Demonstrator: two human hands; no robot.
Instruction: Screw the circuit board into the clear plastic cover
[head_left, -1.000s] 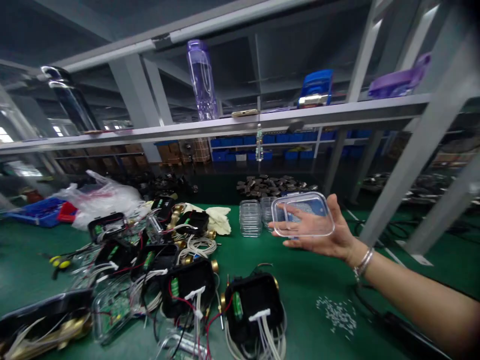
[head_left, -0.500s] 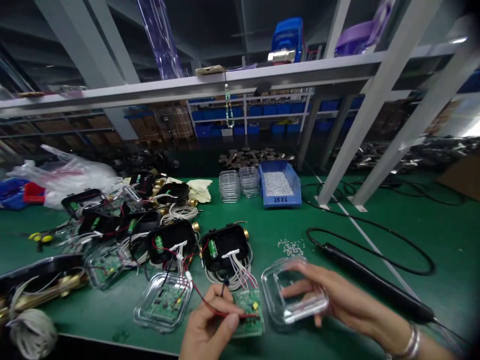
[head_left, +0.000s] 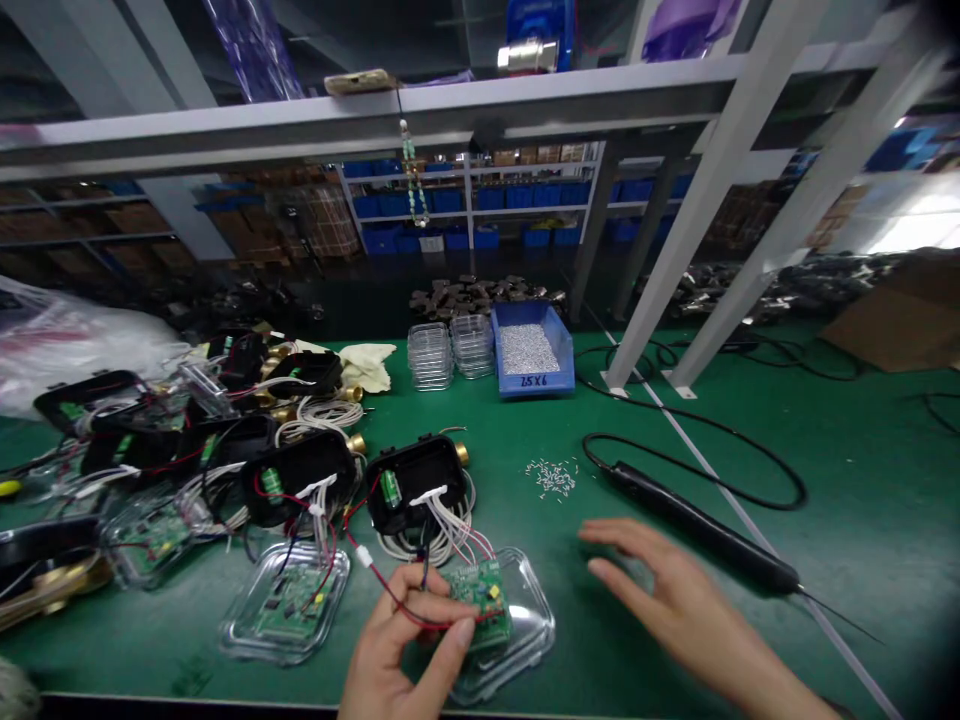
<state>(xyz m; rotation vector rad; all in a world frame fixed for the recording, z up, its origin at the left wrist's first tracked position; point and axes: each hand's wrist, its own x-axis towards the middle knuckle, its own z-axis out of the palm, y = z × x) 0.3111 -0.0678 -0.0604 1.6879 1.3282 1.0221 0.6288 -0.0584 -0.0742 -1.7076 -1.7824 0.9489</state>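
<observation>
Green bench: left hand (head_left: 409, 650) pinches circuit board (head_left: 480, 597) over clear tray (head_left: 529, 625); right hand (head_left: 660, 590) hovers beside, released.

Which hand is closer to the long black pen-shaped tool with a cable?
Right. The right hand lies open just beside the black tool; the left hand holds a green circuit board, farther off.

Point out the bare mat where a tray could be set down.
Bare mat lies right of the black tool, and between the blue bin and the loose screws. The left is crowded with black housings and wires. The near edge holds the left hand, board and right hand.
</observation>
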